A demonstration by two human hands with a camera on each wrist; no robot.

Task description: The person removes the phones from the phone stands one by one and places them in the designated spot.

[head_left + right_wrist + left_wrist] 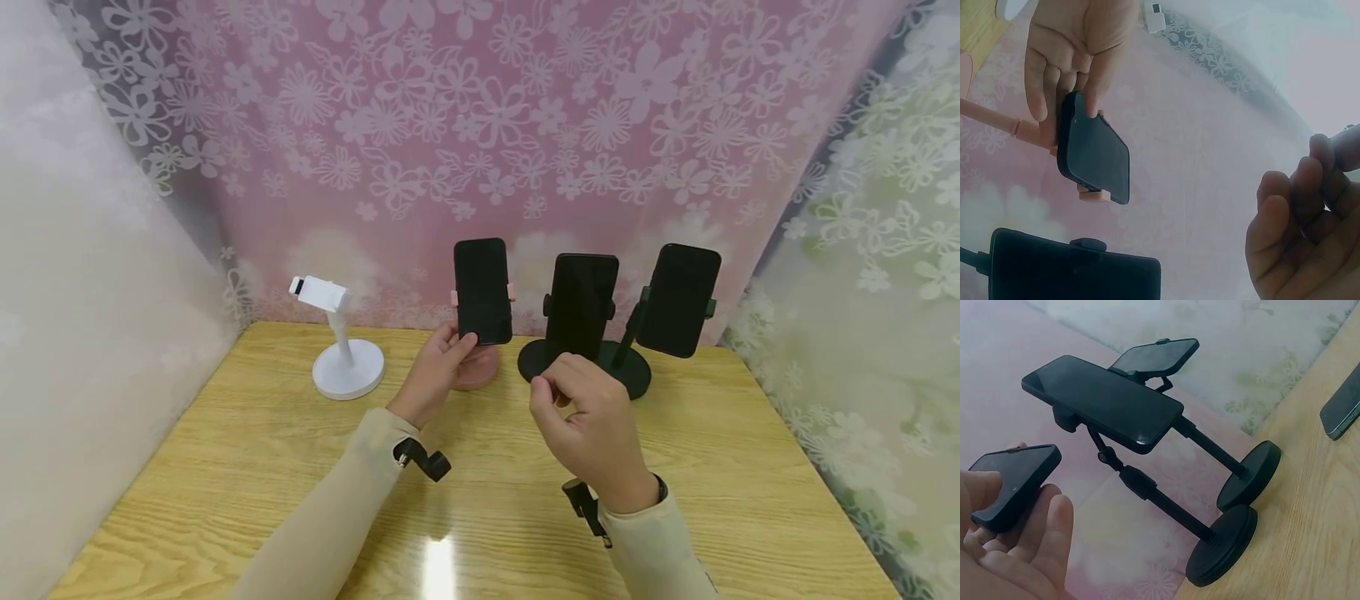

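Of three mounted phones (482,287), one is pinched by the left hand (433,377) at one pink stand (480,372); two black stands (1227,545) and one white stand (347,377) are shown. The right hand (592,423) is loosely curled, empty.

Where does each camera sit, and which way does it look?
Head: on the person's head, facing forward and down at the table; left hand, right hand and sleeves show.
Left wrist: on that wrist, facing two black stands; the left hand shows.
Right wrist: on that wrist, facing the pink stand; both hands show.
Shared by head and right wrist: the left hand holding a phone.
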